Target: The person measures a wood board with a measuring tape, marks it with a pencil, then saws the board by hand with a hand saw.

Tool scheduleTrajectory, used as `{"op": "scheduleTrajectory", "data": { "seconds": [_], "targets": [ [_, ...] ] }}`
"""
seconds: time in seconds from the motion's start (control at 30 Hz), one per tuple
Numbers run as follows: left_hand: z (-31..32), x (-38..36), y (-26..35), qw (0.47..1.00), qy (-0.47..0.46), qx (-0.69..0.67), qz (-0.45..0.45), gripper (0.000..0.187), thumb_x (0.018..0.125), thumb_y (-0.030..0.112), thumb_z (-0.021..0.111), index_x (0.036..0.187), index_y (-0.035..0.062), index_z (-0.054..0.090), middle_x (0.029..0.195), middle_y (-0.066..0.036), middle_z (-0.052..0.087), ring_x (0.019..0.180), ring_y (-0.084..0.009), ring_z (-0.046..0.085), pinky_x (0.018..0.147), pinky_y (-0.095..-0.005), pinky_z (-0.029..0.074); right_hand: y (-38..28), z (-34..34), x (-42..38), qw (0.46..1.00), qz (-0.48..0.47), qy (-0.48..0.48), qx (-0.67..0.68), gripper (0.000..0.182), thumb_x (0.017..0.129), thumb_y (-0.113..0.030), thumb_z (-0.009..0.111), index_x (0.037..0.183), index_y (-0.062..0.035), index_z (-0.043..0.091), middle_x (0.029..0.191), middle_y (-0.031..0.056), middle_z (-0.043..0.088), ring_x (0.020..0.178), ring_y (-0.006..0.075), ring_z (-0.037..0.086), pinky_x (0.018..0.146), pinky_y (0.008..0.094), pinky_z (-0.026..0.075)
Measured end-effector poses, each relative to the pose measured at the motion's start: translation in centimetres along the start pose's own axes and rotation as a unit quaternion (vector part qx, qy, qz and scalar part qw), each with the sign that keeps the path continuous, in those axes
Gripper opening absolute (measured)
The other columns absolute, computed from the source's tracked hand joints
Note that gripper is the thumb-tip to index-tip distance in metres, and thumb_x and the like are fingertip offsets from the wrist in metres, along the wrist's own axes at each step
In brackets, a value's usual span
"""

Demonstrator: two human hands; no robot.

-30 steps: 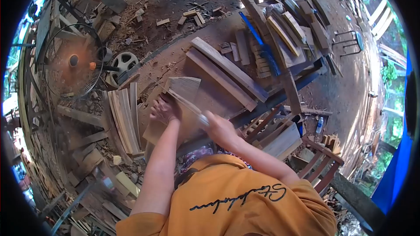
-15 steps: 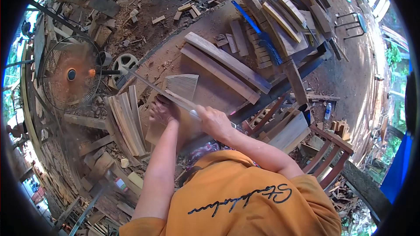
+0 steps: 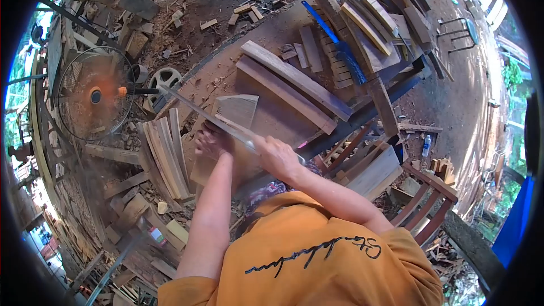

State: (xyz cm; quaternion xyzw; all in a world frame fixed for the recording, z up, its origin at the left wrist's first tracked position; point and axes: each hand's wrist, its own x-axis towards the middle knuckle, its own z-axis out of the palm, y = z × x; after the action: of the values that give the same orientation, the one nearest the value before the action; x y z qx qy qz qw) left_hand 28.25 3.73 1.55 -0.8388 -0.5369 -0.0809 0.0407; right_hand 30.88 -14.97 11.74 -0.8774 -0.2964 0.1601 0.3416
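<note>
My right hand (image 3: 279, 158) is closed around the near end of a long narrow metal tool (image 3: 209, 118), seen nearly edge-on, so its exact kind does not show. The tool slants away to the upper left, over a wooden board (image 3: 239, 111) on the work surface. Close by on the left, my left hand (image 3: 214, 143) grips the board's edge with bent fingers, below the tool. Part of the board is hidden beneath my hands and the tool.
Two long wooden beams (image 3: 294, 82) lie beyond the board. Upright planks (image 3: 165, 153) stand at left, near a spinning fan (image 3: 95, 96). A blue-handled brush (image 3: 345, 59) rests near stacked timber (image 3: 368, 20). A slatted wooden chair (image 3: 425, 198) is at right.
The view has shifted slightly, and the fan head sits a little differently. Both hands keep almost the same places, with the tool at nearly the same slant.
</note>
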Motion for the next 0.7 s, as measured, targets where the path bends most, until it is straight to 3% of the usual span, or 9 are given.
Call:
{"op": "scheduleTrajectory", "data": {
  "seconds": [0.2,0.27,0.37,0.4,0.47,0.5,0.6,0.7],
  "targets": [
    [-1.9,0.0,0.6,0.994,-0.106,0.038,-0.006,0.042,0.097,0.045,0.033,0.101,0.0191,0.066,0.104,-0.009,0.063,0.1,-0.0312,0.056,0.088,-0.0514,0.033,0.8,-4.9,-6.2,0.996,0.045,-0.082,-0.006,0.02,0.083,-0.008,0.057,0.1,-0.0054,0.048,0.077,0.0173,0.06,0.074,0.0339,0.065,0.061,0.045,0.053],
    [-1.1,0.0,0.6,0.998,-0.057,0.004,-0.012,0.041,0.097,0.044,0.033,0.1,0.0187,0.066,0.101,-0.009,0.063,0.099,-0.0309,0.056,0.088,-0.0514,0.033,0.7,-2.3,-2.3,1.0,0.009,-0.025,0.002,0.02,0.083,-0.007,0.056,0.101,-0.005,0.048,0.08,0.0188,0.061,0.075,0.0349,0.066,0.062,0.0448,0.053],
    [-1.3,-0.1,0.6,1.0,-0.024,0.01,-0.004,0.038,0.098,0.042,0.036,0.098,0.017,0.065,0.099,-0.009,0.062,0.097,-0.031,0.056,0.089,-0.0502,0.033,-0.5,0.5,1.7,0.999,0.013,-0.034,0.002,0.019,0.084,-0.006,0.056,0.101,-0.0052,0.047,0.082,0.0204,0.063,0.076,0.0361,0.066,0.063,0.044,0.053],
    [-1.6,0.0,0.5,1.0,-0.021,0.009,0.0,0.038,0.098,0.042,0.036,0.098,0.017,0.065,0.099,-0.009,0.062,0.097,-0.031,0.056,0.089,-0.0502,0.033,-0.8,0.0,1.4,0.999,0.014,-0.03,0.004,0.019,0.084,-0.006,0.056,0.101,-0.0052,0.047,0.082,0.0204,0.063,0.076,0.0361,0.066,0.063,0.044,0.053],
    [-1.5,-0.5,0.8,0.994,0.013,-0.046,0.096,0.033,0.096,0.04,0.041,0.096,0.0155,0.064,0.096,-0.009,0.061,0.094,-0.0308,0.058,0.088,-0.0494,0.034,-0.6,-1.8,-0.3,0.999,0.015,-0.028,0.018,0.018,0.085,-0.008,0.056,0.1,-0.0049,0.046,0.085,0.0221,0.064,0.076,0.0375,0.066,0.063,0.0448,0.053],
    [-1.8,-0.5,0.9,0.987,0.024,-0.051,0.152,0.029,0.095,0.038,0.045,0.092,0.0144,0.063,0.092,-0.01,0.059,0.088,-0.0303,0.058,0.087,-0.0475,0.035,-0.6,-2.1,-1.3,0.996,0.06,-0.034,0.063,0.022,0.082,-0.011,0.063,0.096,-0.0046,0.046,0.082,0.0202,0.061,0.076,0.0419,0.062,0.067,0.0501,0.05],
    [-2.6,-0.6,1.5,0.983,-0.005,-0.031,0.181,0.03,0.095,0.039,0.045,0.09,0.0135,0.061,0.09,-0.01,0.057,0.086,-0.03,0.058,0.086,-0.0469,0.036,-0.6,-3.6,-2.9,0.995,0.084,-0.052,-0.006,0.025,0.083,-0.013,0.065,0.097,-0.0049,0.046,0.082,0.0198,0.061,0.076,0.0417,0.062,0.066,0.0502,0.05],
    [-1.7,-0.5,1.0,0.983,0.012,-0.05,0.177,0.032,0.095,0.04,0.044,0.089,0.0127,0.06,0.091,-0.009,0.056,0.086,-0.03,0.058,0.085,-0.0458,0.037,0.8,-3.6,-1.7,0.992,0.089,-0.032,0.087,0.024,0.087,-0.016,0.066,0.094,-0.0035,0.048,0.078,0.02,0.062,0.072,0.0408,0.062,0.061,0.0452,0.049]
  ]
}}
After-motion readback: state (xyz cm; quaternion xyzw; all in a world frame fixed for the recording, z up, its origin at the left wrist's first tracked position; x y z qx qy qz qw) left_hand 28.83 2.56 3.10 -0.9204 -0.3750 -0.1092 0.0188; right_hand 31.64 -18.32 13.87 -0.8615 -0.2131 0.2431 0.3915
